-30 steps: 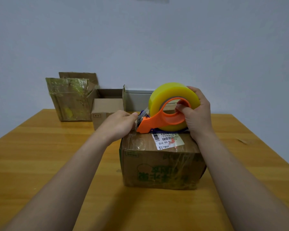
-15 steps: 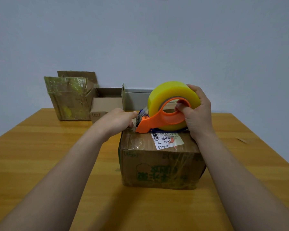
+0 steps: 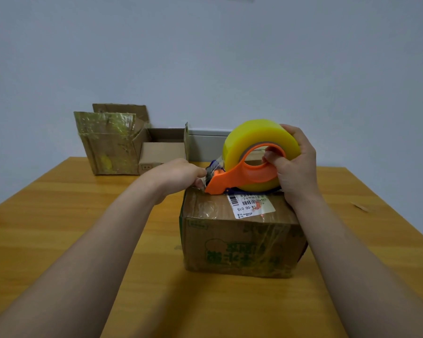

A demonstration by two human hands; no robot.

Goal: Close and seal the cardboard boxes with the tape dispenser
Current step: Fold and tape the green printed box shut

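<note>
Head: right hand [image 3: 296, 167] around dispenser [image 3: 242, 176]

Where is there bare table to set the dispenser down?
Bare wood: the table left of the left forearm, and right of the labelled box, but for a small scrap. Crowded: back left, with two open boxes, and the box top, where left hand and right hand hold the tape dispenser.

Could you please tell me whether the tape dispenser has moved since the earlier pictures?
No. The tape dispenser still rests on the box, its nose near the left edge, behind the white label.
</note>
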